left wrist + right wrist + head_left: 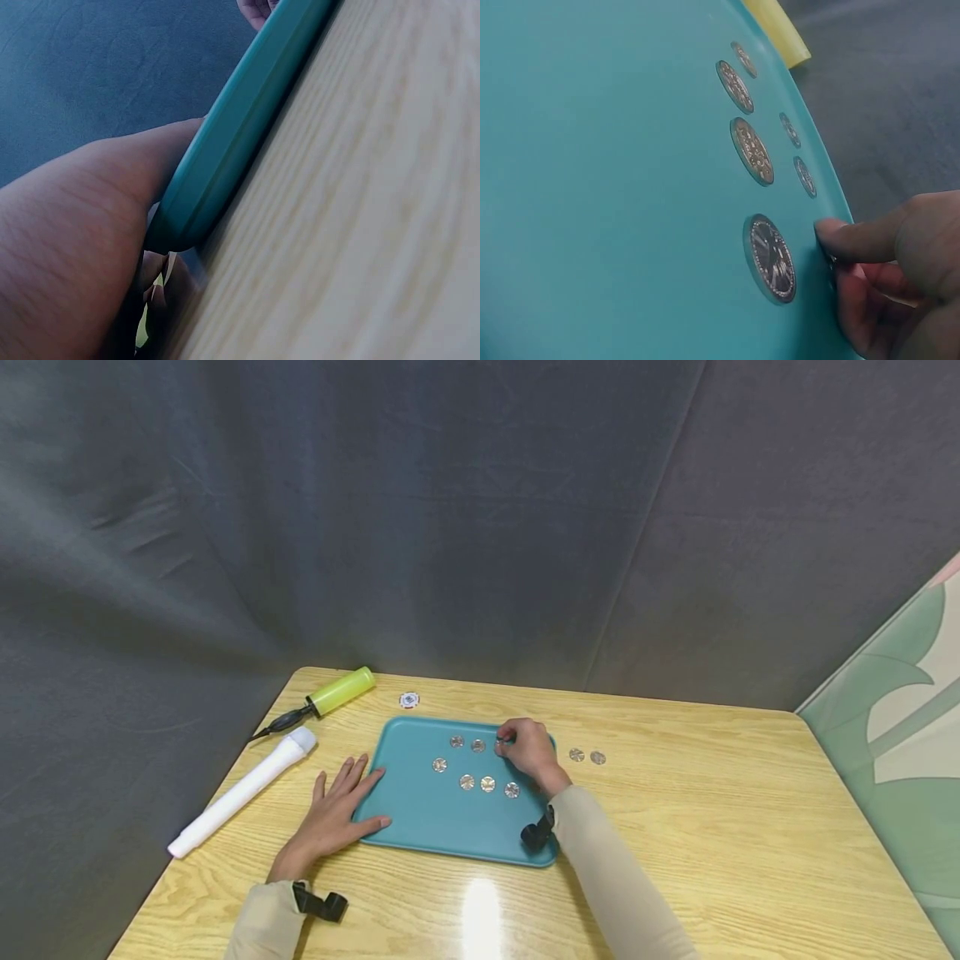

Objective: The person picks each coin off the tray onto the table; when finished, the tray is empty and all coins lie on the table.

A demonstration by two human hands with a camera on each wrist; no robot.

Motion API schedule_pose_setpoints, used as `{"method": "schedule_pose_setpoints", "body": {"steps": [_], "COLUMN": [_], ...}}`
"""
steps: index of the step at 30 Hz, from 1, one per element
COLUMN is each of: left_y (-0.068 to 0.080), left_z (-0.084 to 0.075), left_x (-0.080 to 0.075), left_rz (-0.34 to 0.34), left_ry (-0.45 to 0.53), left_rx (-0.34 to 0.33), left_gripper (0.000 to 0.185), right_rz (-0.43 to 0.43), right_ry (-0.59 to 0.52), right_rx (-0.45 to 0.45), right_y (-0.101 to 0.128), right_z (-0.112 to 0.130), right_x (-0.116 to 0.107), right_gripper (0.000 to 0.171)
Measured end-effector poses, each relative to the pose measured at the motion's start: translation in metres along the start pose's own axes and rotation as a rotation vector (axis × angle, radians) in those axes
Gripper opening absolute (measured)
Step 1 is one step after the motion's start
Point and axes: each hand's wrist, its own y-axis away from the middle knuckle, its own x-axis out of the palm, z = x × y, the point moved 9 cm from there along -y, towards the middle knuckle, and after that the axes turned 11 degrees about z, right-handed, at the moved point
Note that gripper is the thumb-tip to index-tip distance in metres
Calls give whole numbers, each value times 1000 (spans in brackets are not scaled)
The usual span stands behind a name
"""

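A teal tray (420, 827) lies on the wooden table with several silver chips (467, 782) spread over its far half. My right hand (504, 741) hovers at the tray's back right, thumb and fingers curled, pinching one chip just above the tray floor. In the right wrist view its fingertips (847, 236) sit beside the nearest chip (770, 259). My left hand (337, 806) rests flat on the table, fingers straight, thumb against the tray's left edge. The left wrist view shows that thumb (75, 247) pressed to the tray rim (240, 135).
Two more chips (587, 757) lie on the table right of the tray, and a white-and-blue chip (408, 699) lies behind it. A yellow-green pump (341, 689) with a black hose and a white cylinder (243, 789) lie at the left. Grey curtains stand behind the table.
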Motion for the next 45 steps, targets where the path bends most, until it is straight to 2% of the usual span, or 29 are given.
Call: {"method": "schedule_pose_setpoints", "body": {"steps": [9,21,26,38,45], "left_y": [0,-1,-1,-1,-1], "left_z": [0,0,1,3,2], "left_x": [1,2,2,4,2], "left_rz": [5,3,2,5,2], "left_ry": [4,-5,-1,0,7], "left_rx": [1,5,3,2,2], "left_gripper": [84,84,84,84,83], "right_rz": [8,51,57,7,-18], "right_ry": [-5,57,49,-7,-31], "right_rx": [39,8,11,-27,-37], "right_y": [-3,-3,-1,6,7], "right_z": [-4,3,2,1,-1], "right_x": [4,7,7,2,-3], "right_gripper": [18,18,16,9,12]}}
